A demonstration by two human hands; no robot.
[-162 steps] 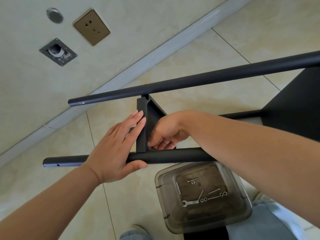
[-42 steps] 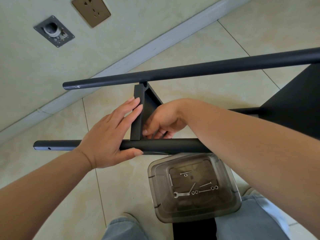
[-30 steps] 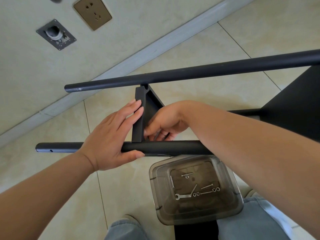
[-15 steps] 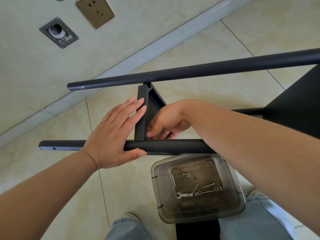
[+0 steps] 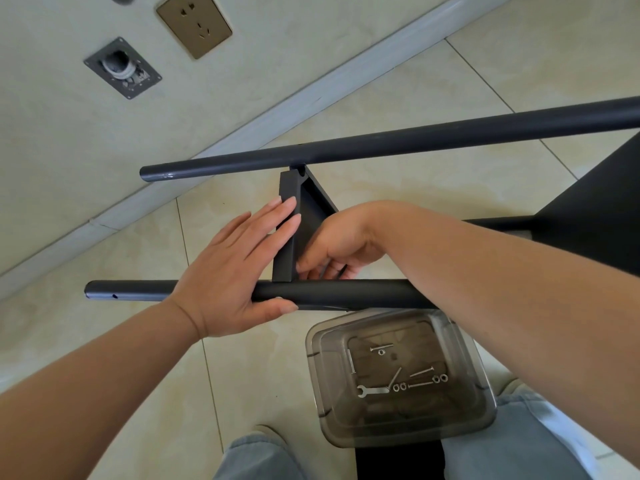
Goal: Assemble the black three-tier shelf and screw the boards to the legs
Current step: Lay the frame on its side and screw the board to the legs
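Two round matte-black legs (image 5: 346, 293) (image 5: 398, 142) lay level above the glossy tiled floor (image 5: 433, 88), a flat black board (image 5: 289, 216) standing edge-on between them. The left hand (image 5: 232, 268) pressed straight fingers against the board's edge, thumb under the nearer leg. The right hand (image 5: 334, 249) curled behind the board; what it held was hidden. A clear smoky tub (image 5: 478, 372) below held screws (image 5: 420, 372), washers (image 5: 400, 387) and a small spanner (image 5: 372, 390).

Brass wall socket (image 5: 194, 24) beside open grey outlet box (image 5: 122, 68); pale baseboard (image 5: 242, 109); beige floor tiles (image 5: 450, 81).
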